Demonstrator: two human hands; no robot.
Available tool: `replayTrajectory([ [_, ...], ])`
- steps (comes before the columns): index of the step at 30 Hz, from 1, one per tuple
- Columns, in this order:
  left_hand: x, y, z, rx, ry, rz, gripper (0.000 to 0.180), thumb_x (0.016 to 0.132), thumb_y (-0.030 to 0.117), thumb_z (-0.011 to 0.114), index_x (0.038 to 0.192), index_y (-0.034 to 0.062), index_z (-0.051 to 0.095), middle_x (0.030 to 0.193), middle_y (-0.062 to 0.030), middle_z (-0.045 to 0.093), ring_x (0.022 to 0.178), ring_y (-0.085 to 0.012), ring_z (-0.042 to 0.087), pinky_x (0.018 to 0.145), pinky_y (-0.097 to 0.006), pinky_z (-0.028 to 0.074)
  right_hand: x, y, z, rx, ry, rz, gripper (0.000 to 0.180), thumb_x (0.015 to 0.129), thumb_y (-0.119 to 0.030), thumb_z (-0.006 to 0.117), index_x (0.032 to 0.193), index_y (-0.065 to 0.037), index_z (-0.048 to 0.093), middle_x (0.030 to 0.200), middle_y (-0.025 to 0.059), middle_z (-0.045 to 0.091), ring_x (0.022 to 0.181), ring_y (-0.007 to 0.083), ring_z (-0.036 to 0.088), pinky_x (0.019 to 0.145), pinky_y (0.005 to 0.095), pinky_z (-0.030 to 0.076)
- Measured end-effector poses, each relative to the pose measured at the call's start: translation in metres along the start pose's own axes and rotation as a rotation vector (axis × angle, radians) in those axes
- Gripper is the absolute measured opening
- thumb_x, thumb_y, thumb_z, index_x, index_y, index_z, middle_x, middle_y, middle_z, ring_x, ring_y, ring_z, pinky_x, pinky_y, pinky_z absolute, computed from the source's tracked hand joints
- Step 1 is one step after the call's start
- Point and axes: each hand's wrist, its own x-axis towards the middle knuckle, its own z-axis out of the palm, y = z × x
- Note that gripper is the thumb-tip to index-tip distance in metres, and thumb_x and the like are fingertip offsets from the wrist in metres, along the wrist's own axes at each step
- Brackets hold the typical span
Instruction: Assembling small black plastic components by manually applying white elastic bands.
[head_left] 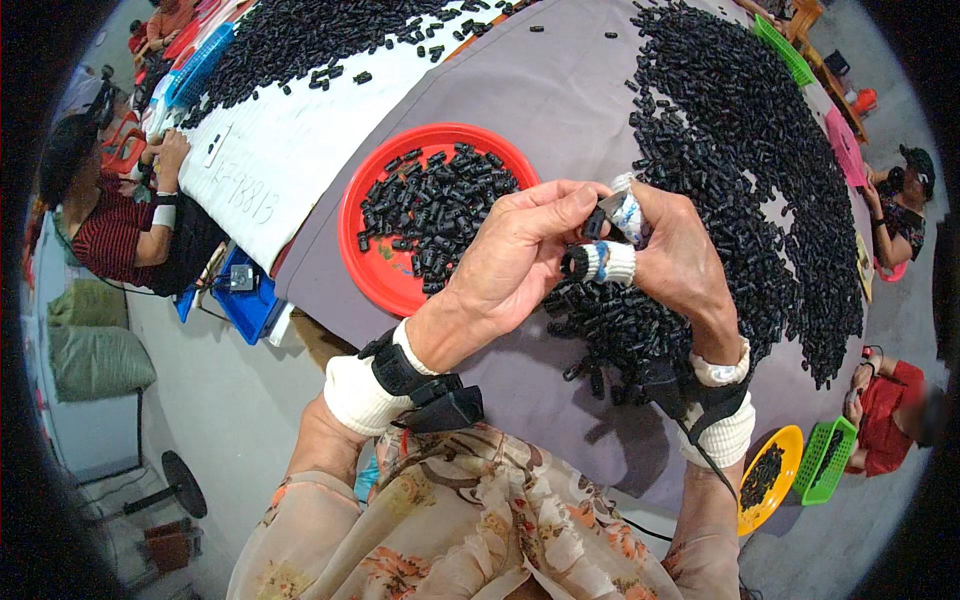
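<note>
A small black plastic part (594, 224) sits between my two hands, above the table. My left hand (500, 262) pinches it with thumb and fingertips, palm turned partly up. My right hand (690, 255) is closed in on the same part from the right; white cloth covers (618, 263) wrap two of its fingers. The fingertips partly hide the part, so its exact shape is unclear. Just left of my left hand, a round red tray (352, 232) holds many similar black parts. A loose heap of them (625, 330) lies below my hands.
A large spread of black parts (740, 130) covers the right side of the grey tablecloth (500, 95). Another pile (300, 45) lies on white cloth at the far left. A yellow tray (790, 450) and green basket (845, 435) stand lower right. Other people sit at both sides.
</note>
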Motion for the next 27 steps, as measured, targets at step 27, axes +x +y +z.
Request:
replayTrajectory([
  [27,0.000,-0.003,-0.008,-0.094,-0.043,0.026,0.023,0.089,0.015,0.051,0.107,0.0009,0.050,0.091,-0.0045,0.058,0.079,-0.0122,0.059,0.071,-0.026,0.051,-0.008,-0.003,0.007,0.065,0.130,-0.069,0.031,0.064,-0.016,0.075,0.079,-0.002,0.053,0.059,0.0049,0.055,0.050,0.0113,0.051,0.048,0.0264,0.041],
])
